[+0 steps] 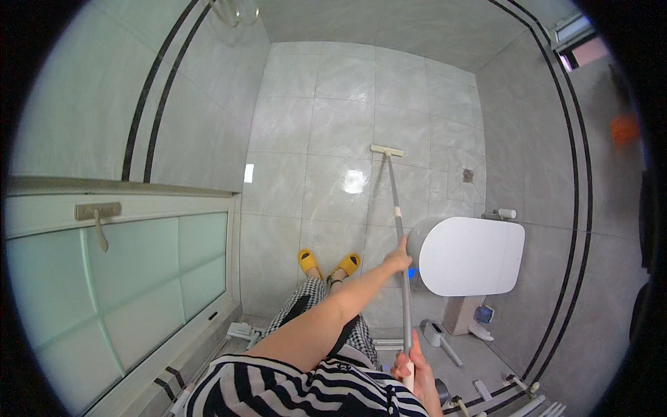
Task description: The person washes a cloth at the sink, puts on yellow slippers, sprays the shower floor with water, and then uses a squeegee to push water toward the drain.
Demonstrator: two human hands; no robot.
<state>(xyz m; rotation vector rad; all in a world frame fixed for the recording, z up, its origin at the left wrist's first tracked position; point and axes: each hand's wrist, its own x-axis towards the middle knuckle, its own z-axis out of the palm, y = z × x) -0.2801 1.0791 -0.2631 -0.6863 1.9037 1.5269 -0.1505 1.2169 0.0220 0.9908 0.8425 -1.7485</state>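
Observation:
Both my hands hold the long grey pole of a floor squeegee [393,190]. My left hand [399,256] grips the pole midway, beside the toilet. My right hand [414,365] is closed around the light handle end, close to my striped shirt. The pole runs away from me, and its cream-coloured head [387,150] rests on the grey floor tiles [338,125]. A square floor drain [468,175] lies to the right of the head. My feet, in yellow slippers [348,265], stand left of the pole.
A toilet with a closed white lid [471,256] stands close on the right. Behind it are a toilet brush holder [432,333] and a small blue container [484,314]. At left is a frosted-glass door [140,271] with a metal handle [99,213]. Tiled walls enclose the floor.

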